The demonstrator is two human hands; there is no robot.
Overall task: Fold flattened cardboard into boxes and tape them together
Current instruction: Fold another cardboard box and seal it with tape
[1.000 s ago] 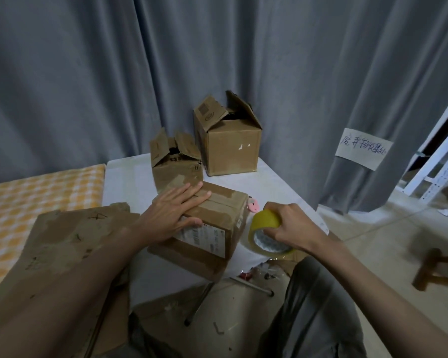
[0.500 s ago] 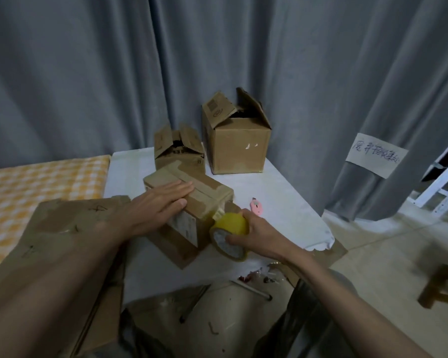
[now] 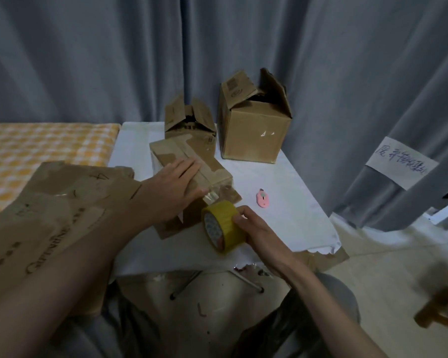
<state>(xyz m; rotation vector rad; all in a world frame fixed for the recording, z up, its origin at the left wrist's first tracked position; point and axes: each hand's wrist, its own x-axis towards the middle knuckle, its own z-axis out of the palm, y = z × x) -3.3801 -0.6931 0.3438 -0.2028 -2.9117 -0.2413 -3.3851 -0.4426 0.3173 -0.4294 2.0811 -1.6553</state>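
- Head view, surroundings: a white table [image 3: 282, 192] stands against grey curtains [image 3: 114, 60]. At its far edge are a small open box [image 3: 189, 125] with its flaps up and, just to its right, a larger open box [image 3: 254, 130]. A pink box cutter [image 3: 262, 198] lies on the bare tabletop, to the right of the work and apart from both hands. Flattened cardboard sheets [image 3: 52, 210] are stacked at the left, partly over an orange checked cloth [image 3: 36, 148]. A handwritten paper note [image 3: 401, 162] hangs on the curtain at right.
- Head view, the work: the box being taped [image 3: 173, 153] sits near the table's middle, in front of the small open box. The left hand [image 3: 171, 187] lies flat on its top, fingers straight and pressing. The left forearm hides the box's near left side.
- The right hand [image 3: 254, 228] grips a yellow tape roll [image 3: 224, 226], fingers curled round its rim, just beside the box's near corner. A clear strip of tape [image 3: 210, 196] runs from the roll up to the box edge by the left fingertips.
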